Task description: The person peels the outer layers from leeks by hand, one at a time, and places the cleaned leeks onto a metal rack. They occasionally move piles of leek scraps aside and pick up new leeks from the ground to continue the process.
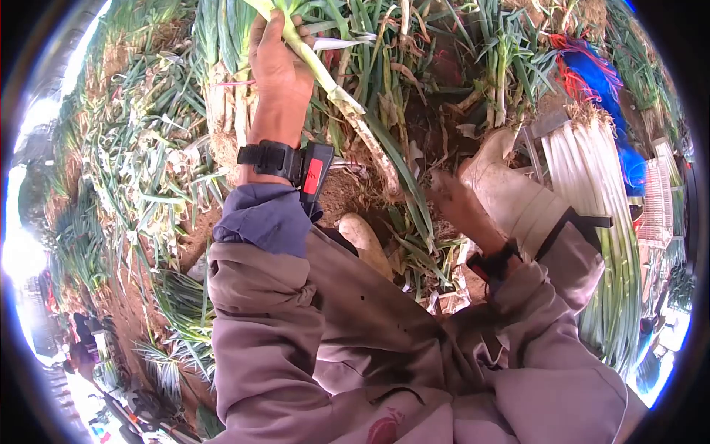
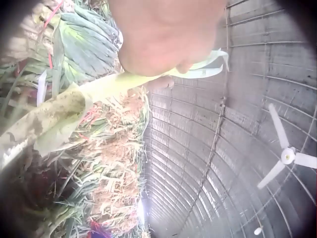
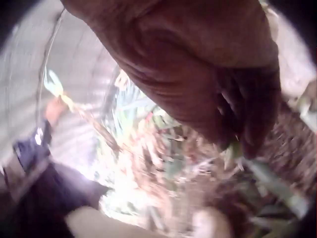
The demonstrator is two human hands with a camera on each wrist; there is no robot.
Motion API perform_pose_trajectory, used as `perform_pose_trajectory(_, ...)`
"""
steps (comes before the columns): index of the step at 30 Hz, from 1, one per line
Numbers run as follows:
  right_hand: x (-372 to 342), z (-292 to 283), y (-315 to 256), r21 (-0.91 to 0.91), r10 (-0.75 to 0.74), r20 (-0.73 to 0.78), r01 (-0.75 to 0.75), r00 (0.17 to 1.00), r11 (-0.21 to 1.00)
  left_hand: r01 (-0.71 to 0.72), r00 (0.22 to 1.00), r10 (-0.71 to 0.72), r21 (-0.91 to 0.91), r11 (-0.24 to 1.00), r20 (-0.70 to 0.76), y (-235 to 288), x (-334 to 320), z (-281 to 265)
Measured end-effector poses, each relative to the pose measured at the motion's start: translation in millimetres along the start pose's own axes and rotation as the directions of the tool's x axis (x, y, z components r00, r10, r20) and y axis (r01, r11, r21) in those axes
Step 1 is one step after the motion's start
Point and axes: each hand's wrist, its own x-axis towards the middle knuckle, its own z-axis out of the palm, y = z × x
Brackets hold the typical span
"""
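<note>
My left hand grips a long green onion by its pale green upper stalk. The stalk slants down to the right, with dry, soiled skin on its lower part and roots at the end. In the left wrist view, the fingers wrap around the onion, and loose skin hangs from it. My right hand is blurred, just beyond the root end, beside a dark green leaf. The right wrist view shows its curled fingertips pinching a green leaf, with the held onion farther off.
Pale boots stand on soil among scattered leaves. Bundled onions with white stalks lie at right, near a blue plastic bag and a wire crate. Trimmings cover the ground at left; more onions stand behind.
</note>
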Motion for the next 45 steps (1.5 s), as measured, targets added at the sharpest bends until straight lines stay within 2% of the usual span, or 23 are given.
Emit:
perform_pose_trajectory(2, 32, -9, -66, -0.015, -0.343, -0.175, 0.346, 0.923, 0.938, 0.062, 0.994, -0.062, -0.001, 0.998, -0.092, -10, 5, 3)
perform_pose_trajectory(4, 58, -16, -117, 0.045, -0.382, -0.151, 0.392, 0.912, 0.919, 0.078, 0.992, -0.076, 0.01, 0.997, -0.098, -21, 5, 6)
perform_pose_trajectory(5, 72, -17, -136, 0.064, -0.395, -0.144, 0.407, 0.907, 0.911, 0.165, 0.98, -0.166, -0.021, 0.986, -0.105, -26, 7, 4)
perform_pose_trajectory(6, 87, -15, -147, -0.03, -0.505, -0.118, 0.505, 0.855, 0.863, 0.248, 0.961, -0.252, -0.05, 0.967, -0.113, -29, 8, 2)
perform_pose_trajectory(7, 96, -14, -151, -0.115, -0.606, -0.079, 0.597, 0.791, 0.794, 0.247, 0.964, -0.25, -0.044, 0.968, -0.086, -30, 7, 3)
perform_pose_trajectory(10, 99, -14, -143, -0.227, -0.637, -0.017, 0.618, 0.77, 0.753, 0.255, 0.965, -0.26, -0.106, 0.961, -0.032, -18, 1, 2)
perform_pose_trajectory(11, 96, -10, -139, -0.208, -0.681, -0.088, 0.655, 0.727, 0.726, 0.193, 0.974, -0.199, -0.057, 0.979, -0.113, -18, -6, 5)
perform_pose_trajectory(14, 78, -6, -125, -0.238, -0.702, -0.111, 0.667, 0.703, 0.706, 0.213, 0.973, -0.215, -0.024, 0.977, -0.084, -18, -4, 3)
perform_pose_trajectory(20, 29, -10, -101, -0.239, -0.644, -0.107, 0.609, 0.758, 0.757, 0.182, 0.976, -0.186, -0.044, 0.982, -0.112, -15, -1, 2)
perform_pose_trajectory(22, 13, -14, -95, -0.206, -0.588, -0.085, 0.563, 0.804, 0.8, 0.208, 0.97, -0.216, -0.075, 0.975, -0.111, -10, -1, 1)
perform_pose_trajectory(23, 7, -14, -89, -0.294, -0.658, -0.115, 0.607, 0.744, 0.738, 0.164, 0.967, -0.165, -0.021, 0.986, -0.197, -8, -1, 1)
perform_pose_trajectory(24, 1, -13, -79, -0.293, -0.66, -0.114, 0.609, 0.743, 0.737, 0.122, 0.955, -0.107, 0.036, 0.992, -0.276, -4, -2, 5)
perform_pose_trajectory(27, -22, -3, -29, -0.308, -0.602, -0.028, 0.566, 0.798, 0.765, 0.094, 0.945, -0.081, 0.026, 0.995, -0.316, 5, 11, -21)
perform_pose_trajectory(29, -39, 13, 17, -0.532, -0.492, 0.162, 0.496, 0.855, 0.687, 0.039, 0.945, -0.029, 0.026, 0.999, -0.326, 7, 18, -39)
perform_pose_trajectory(30, -49, 23, 38, -0.531, -0.492, 0.161, 0.495, 0.855, 0.688, 0.04, 0.945, -0.029, 0.027, 0.999, -0.326, 8, 13, -38)
perform_pose_trajectory(32, -58, 38, 65, -0.507, -0.346, 0.342, 0.482, 0.874, 0.714, 0.051, 0.903, 0.0, 0.108, 0.993, -0.429, 11, 0, -30)
perform_pose_trajectory(36, -48, 33, 55, -0.521, -0.223, 0.393, 0.416, 0.892, 0.746, -0.004, 0.89, 0.096, 0.202, 0.979, -0.446, 11, -3, -26)
perform_pose_trajectory(38, -43, 10, 23, -0.484, -0.082, 0.5, 0.357, 0.862, 0.799, -0.032, 0.915, 0.13, 0.253, 0.967, -0.382, 20, 2, -27)
perform_pose_trajectory(39, -40, 1, 8, -0.521, -0.051, 0.405, 0.276, 0.913, 0.808, -0.041, 0.912, 0.128, 0.225, 0.974, -0.39, 22, 6, -31)
perform_pose_trajectory(41, -27, -11, -25, -0.312, -0.285, 0.03, 0.28, 0.958, 0.908, -0.055, 0.902, 0.114, 0.151, 0.987, -0.417, 21, 12, -35)
perform_pose_trajectory(43, -7, -16, -54, -0.117, -0.304, -0.055, 0.297, 0.951, 0.948, -0.001, 0.872, 0.038, 0.077, 0.997, -0.488, 17, 21, -43)
perform_pose_trajectory(44, 3, -11, -59, -0.117, -0.304, -0.066, 0.295, 0.95, 0.948, 0.031, 0.852, -0.005, 0.042, 0.999, -0.523, 13, 26, -50)
perform_pose_trajectory(45, 11, -4, -62, -0.024, -0.203, -0.006, 0.203, 0.979, 0.979, 0.033, 0.857, -0.006, 0.043, 0.999, -0.515, 12, 31, -60)
